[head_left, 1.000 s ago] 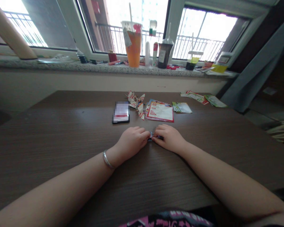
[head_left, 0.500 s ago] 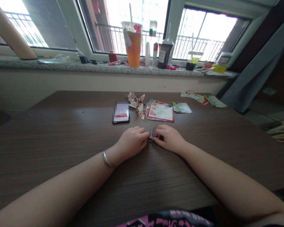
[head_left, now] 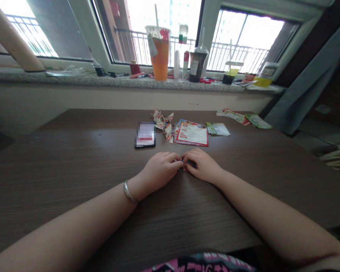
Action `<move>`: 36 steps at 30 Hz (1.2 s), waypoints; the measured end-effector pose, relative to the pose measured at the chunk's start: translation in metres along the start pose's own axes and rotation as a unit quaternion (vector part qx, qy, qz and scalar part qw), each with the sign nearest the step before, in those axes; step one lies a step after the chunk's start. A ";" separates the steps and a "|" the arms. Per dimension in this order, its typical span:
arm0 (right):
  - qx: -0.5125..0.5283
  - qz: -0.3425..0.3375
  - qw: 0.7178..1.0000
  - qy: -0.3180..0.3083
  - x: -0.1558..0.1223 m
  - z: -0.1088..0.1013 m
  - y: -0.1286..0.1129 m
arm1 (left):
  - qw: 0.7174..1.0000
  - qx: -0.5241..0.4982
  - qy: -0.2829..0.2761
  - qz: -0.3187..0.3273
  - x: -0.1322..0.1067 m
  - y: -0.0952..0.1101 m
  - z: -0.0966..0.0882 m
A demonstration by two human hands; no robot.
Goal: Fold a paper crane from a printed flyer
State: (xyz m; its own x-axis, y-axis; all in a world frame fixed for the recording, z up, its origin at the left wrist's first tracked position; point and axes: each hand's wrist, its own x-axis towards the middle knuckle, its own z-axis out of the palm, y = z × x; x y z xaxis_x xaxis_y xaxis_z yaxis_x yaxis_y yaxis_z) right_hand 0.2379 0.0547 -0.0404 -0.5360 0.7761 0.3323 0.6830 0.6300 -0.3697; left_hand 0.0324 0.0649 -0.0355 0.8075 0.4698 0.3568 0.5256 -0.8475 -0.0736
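The left hand (head_left: 162, 169) and right hand (head_left: 203, 164) pinch a small printed piece (head_left: 184, 169); toward the counter (head_left: 102, 162)'s far edge lie a phone (head_left: 145, 134) and folded paper (head_left: 168, 132).

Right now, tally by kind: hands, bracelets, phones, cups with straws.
Hands: 2 (left hand, right hand, fingers at a small piece, mostly hidden, untallied)
Bracelets: 1 (silver bracelet)
Phones: 1 (phone)
Cups with straws: 3 (orange cup, dark cup, yellow-and-black cup)
Total: 7
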 end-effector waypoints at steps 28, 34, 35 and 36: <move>0.007 0.115 0.993 -0.006 -0.001 0.000 -0.002 | 0.999 -0.022 -0.034 -0.008 -0.002 0.006 -0.006; -0.009 0.070 0.997 -0.018 -0.005 -0.006 -0.008 | 0.999 -0.013 -0.027 -0.042 -0.001 0.005 -0.007; -0.019 0.061 0.998 -0.021 -0.005 -0.007 -0.009 | 0.999 -0.012 -0.026 -0.042 0.000 0.005 -0.006; -0.029 0.056 0.998 -0.025 -0.005 -0.008 -0.010 | 0.999 -0.012 -0.025 -0.042 0.000 0.005 -0.005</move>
State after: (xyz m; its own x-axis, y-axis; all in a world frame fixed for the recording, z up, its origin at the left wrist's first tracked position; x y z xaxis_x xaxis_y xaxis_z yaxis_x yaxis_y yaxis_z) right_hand 0.2381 0.0443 -0.0320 -0.4784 0.8426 0.2474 0.7666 0.5381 -0.3504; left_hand 0.0334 0.0596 -0.0311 0.7734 0.5507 0.3138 0.5861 -0.8099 -0.0232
